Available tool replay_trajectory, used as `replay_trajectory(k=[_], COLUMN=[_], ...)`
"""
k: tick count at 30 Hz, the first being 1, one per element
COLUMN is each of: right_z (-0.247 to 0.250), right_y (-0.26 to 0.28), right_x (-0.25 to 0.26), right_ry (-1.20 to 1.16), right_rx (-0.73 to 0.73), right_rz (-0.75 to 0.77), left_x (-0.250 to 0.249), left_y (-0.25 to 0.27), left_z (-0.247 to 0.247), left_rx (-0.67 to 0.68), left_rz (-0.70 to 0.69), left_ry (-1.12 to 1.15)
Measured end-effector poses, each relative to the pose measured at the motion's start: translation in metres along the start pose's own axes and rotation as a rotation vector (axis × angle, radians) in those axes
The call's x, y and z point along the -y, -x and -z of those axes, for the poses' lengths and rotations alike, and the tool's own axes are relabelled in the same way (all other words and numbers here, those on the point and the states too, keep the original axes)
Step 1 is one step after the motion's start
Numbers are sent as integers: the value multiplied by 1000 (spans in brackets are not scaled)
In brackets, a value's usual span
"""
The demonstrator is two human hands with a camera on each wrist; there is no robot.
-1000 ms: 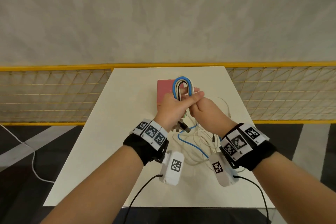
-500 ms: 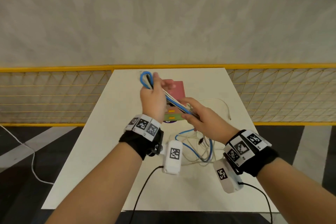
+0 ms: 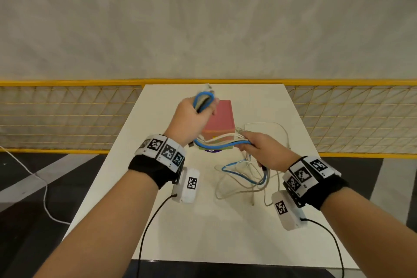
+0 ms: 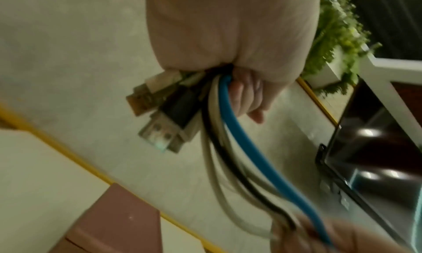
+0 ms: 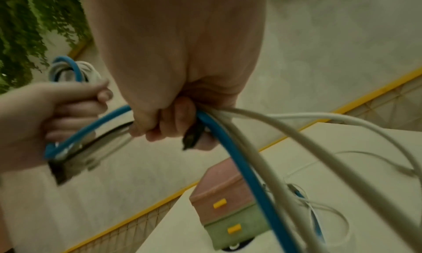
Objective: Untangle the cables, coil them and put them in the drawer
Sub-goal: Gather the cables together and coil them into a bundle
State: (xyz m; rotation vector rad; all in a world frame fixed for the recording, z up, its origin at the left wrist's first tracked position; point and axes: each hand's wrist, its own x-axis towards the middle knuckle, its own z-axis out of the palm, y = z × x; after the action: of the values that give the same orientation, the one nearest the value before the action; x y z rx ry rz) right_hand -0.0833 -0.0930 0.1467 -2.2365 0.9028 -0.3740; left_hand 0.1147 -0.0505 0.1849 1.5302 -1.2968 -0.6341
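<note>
Your left hand (image 3: 191, 117) is raised over the white table (image 3: 108, 176), at about 11 o'clock from the table's middle; its fingers are curled tight round a loop of cables (image 3: 203, 97) — blue, white and black all bunched as one; the plug ends (image 4: 160, 119) poke out under your fist, so the hand works like a peg that keeps the loop from falling open. Your right hand (image 3: 261, 149) sits lower, at about 2 o'clock; its fingers are closed round the same bundle further along, and the blue cable (image 3: 223, 144) runs in a short sagging line between your two fists; I think you hold it this way so you can feed the next bit round the loop. The loose rest of the cables (image 3: 243, 178) lies in a messy pile on the table, just under your right wrist at about 3 o'clock; it looks knotted, so a hard pull may make it tighter. The small drawer box (image 3: 220, 119) — pink on top, green below, with yellow handles (image 5: 219, 202) — stands at 12 o'clock behind your hands; both drawers look closed, so one must be opened before the coil goes in.
</note>
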Motion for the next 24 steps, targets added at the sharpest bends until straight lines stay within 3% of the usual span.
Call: replay_trajectory(k=[6,10,14,17,22,24], right_z=[9,13,18,23,12,4], right_y=[-18,-21,-15,-6,7,7], right_x=[5,7,3,-6,-16,-10], right_ry=[104,68,-161,-269,-364,-415], right_rx=[0,-11,38,7,3,-69], right_rz=[53,68,90,55,9,-16], left_x=[3,9,7,2,4,6], left_y=[16,13,10,12,13,11], left_z=[-22,-26,-22,-19,-19,-27], left_rx=[444,493,588,559,364,278], left_rz=[31,114,114,108,138,171], left_ry=[-276,-314,-283,-117,153,194])
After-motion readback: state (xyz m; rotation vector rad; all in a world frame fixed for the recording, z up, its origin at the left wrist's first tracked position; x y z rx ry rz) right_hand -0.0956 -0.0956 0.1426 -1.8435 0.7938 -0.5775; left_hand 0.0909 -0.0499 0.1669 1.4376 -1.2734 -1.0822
